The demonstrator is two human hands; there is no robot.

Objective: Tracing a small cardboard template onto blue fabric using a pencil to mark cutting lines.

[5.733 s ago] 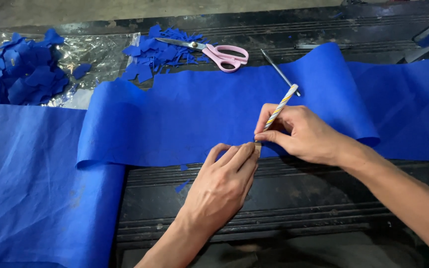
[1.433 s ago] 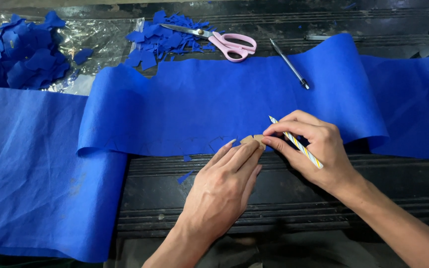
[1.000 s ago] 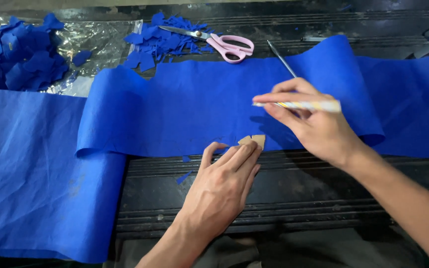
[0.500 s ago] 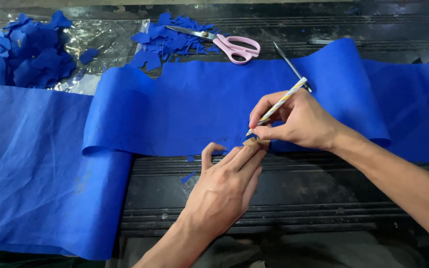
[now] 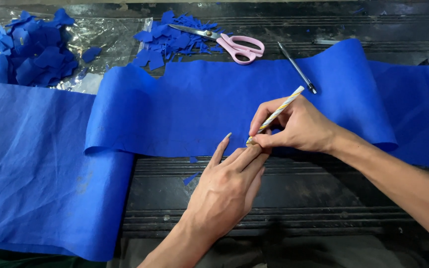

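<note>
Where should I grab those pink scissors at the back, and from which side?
Take the pink scissors by the two pink handle loops, which point right and toward you. Come in from the right front: the loops lie clear there, while the metal blades point left and lie over the blue fabric scraps.

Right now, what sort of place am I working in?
Likely a craft or sewing workbench: a long blue fabric strip lies over a dark ridged table, with pink-handled scissors and piles of cut blue pieces behind.
</note>
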